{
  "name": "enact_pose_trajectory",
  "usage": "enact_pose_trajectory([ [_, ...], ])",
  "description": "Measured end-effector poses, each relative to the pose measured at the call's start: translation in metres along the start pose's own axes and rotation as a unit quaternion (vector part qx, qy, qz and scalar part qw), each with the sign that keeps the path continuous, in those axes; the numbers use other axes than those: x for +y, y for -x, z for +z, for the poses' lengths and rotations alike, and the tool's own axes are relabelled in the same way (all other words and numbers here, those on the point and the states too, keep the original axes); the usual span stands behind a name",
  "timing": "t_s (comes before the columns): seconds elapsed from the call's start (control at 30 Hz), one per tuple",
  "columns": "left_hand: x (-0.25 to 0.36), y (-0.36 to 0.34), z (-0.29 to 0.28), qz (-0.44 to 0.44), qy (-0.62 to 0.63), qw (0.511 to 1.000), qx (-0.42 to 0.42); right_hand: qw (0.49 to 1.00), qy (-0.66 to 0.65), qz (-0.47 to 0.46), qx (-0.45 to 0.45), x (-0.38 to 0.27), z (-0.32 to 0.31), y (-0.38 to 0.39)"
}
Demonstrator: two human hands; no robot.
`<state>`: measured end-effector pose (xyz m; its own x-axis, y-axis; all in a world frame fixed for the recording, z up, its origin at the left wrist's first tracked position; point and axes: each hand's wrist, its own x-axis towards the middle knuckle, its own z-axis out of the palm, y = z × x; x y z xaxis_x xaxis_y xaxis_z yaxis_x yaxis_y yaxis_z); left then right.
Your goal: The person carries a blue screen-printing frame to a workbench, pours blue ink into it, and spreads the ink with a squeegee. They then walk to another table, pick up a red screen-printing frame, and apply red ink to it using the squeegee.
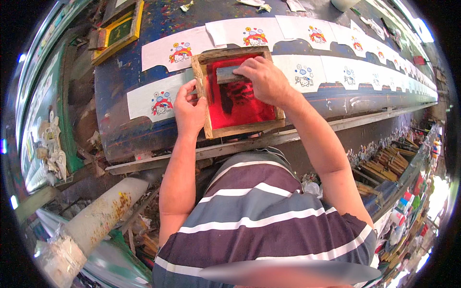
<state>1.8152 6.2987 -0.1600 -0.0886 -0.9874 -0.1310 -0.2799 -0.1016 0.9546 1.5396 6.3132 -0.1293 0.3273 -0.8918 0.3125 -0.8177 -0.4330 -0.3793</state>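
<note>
A wooden-framed printing screen [245, 129] with red ink over its mesh lies on the long table, on top of a white fabric piece. My left hand [189, 108] grips the left side of the frame, fingers curled over the wood. Inside the frame, near its far end, my right hand [263, 79] holds a squeegee [224, 75] with a greyish bar, its lower edge against the inked mesh. To the left lies a printed white piece [139, 102] with red in its picture; to the right, another piece [312, 65] shows a picture without red.
Two rows of printed white pieces run along the dark, ink-stained table [120, 137] to the far right. Another yellow-edged screen [117, 33] sits at the far left. A wooden rail [331, 127] follows the near edge. Stacked wooden frames [384, 165] fill a rack at right.
</note>
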Motion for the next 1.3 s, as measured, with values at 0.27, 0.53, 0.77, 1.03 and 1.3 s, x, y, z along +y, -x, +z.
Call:
enact_pose_trajectory([
  [0.27,-0.006,-0.001,0.000,0.030,-0.006,1.000,-0.007,1.000,0.011,-0.014,-0.015,-0.056,-0.001,0.062],
  [0.53,-0.021,0.001,0.004,0.042,0.009,0.999,0.005,0.997,-0.025,0.024,-0.065,-0.088,-0.014,0.089],
  [0.77,-0.042,0.022,0.009,0.188,-0.125,0.973,0.048,0.991,-0.123,0.039,0.021,-0.089,-0.021,0.108],
  [1.03,-0.029,0.029,0.019,0.155,-0.031,0.986,0.061,0.924,-0.223,0.241,0.198,-0.061,-0.023,0.158],
  [1.3,0.005,0.046,0.120,0.206,-0.024,0.976,0.063,0.908,-0.252,0.261,0.211,-0.003,-0.062,0.219],
])
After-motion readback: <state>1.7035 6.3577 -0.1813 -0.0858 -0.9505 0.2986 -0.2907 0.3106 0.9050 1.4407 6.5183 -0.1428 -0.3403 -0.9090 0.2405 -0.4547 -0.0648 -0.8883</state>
